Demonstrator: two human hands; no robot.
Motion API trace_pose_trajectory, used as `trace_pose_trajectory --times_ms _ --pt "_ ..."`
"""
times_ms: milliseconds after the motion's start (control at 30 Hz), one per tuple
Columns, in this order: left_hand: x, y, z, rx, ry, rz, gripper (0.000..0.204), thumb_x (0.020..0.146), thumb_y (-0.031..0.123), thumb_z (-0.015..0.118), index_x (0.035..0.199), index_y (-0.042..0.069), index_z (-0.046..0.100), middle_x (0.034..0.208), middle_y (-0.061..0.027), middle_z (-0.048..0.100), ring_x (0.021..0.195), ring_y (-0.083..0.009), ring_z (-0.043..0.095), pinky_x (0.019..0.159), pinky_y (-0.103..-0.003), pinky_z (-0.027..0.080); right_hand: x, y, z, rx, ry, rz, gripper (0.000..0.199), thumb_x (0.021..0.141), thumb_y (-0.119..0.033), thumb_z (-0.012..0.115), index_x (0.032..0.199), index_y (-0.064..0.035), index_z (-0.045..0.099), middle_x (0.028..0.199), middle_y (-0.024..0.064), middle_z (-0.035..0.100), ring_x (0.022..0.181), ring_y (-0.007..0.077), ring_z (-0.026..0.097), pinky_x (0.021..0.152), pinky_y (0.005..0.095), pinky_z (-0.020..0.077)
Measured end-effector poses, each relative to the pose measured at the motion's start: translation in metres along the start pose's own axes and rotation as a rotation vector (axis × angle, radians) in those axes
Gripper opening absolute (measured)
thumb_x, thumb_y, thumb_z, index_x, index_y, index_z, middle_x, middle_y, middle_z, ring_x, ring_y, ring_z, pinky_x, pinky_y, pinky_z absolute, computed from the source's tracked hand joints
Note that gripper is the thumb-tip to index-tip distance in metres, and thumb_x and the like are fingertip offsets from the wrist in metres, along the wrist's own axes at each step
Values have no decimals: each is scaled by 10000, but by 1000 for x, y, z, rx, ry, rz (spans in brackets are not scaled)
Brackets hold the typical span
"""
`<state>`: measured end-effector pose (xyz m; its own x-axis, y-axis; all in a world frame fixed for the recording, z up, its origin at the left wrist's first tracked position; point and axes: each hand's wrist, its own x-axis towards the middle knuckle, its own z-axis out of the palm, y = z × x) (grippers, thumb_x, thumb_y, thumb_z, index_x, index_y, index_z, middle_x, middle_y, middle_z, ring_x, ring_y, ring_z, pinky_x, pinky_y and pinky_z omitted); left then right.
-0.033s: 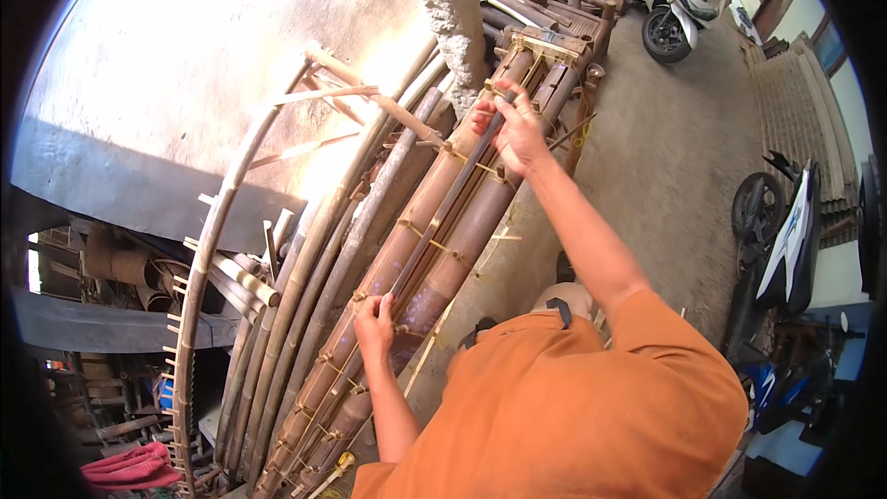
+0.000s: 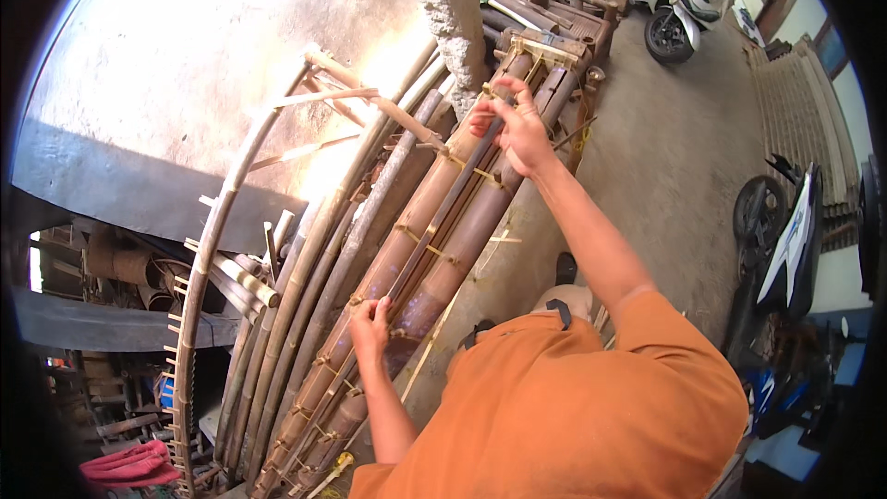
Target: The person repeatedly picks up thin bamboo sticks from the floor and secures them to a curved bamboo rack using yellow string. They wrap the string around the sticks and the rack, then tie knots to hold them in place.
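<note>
Left hand (image 2: 370, 328) and right hand (image 2: 519, 137) pinch 1 dark strip (image 2: 459, 183) over bamboo poles (image 2: 467, 233), apparently positioning it; next calls for an even grip.

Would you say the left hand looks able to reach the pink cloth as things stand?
Probably not directly: the left hand is at the dark strip, and the bamboo poles and curved, pegged bamboo piece lie between it and the pink cloth.
</note>
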<state>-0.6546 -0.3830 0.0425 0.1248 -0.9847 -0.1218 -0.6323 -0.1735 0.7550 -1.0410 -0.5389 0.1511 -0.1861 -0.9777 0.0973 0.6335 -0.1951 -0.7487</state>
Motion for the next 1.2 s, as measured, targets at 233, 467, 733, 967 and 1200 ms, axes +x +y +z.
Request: trace_pose_trajectory --times_ms 233,467,733,967,1200 --pt "37 111 47 -34 71 204 267 935 246 637 1016 -2 690 779 -106 694 692 -141 613 650 -314 477 37 -23 -78 -196 -156 99 360 1042 -106 389 1385 -170 301 1182 159 611 1020 183 631 864 330 541" --pt "106 201 141 -33 -145 140 231 956 217 620 980 -8 666 683 -14 566 650 -89 496 620 -263 433 53 -34 -72 79 -184 152 274 1036 -88 397 1308 -72 373 1227 173 596 1094 215 610 951 338 506" --pt "154 222 197 -148 -236 114 209 949 216 632 997 14 653 752 -52 583 710 -79 528 651 -256 449 102 -54 -135 -366 -349 -59 236 1033 -154 439 1208 -9 505 1137 130 660 1057 180 628 969 314 486" --pt "206 275 252 102 -166 424 219 928 183 631 1029 -8 660 880 -138 679 785 -230 647 731 -342 496 103 -55 -279 -521 323 267 466 1002 -261 516 1406 -66 389 1022 69 629 871 114 593 747 275 488" --pt "233 307 289 216 -194 294 226 873 179 658 1053 51 707 978 -207 692 913 -339 684 799 -380 513 50 -12 -261 -335 -90 742 240 985 -218 522 1137 -53 606 914 18 625 798 86 571 720 238 482"
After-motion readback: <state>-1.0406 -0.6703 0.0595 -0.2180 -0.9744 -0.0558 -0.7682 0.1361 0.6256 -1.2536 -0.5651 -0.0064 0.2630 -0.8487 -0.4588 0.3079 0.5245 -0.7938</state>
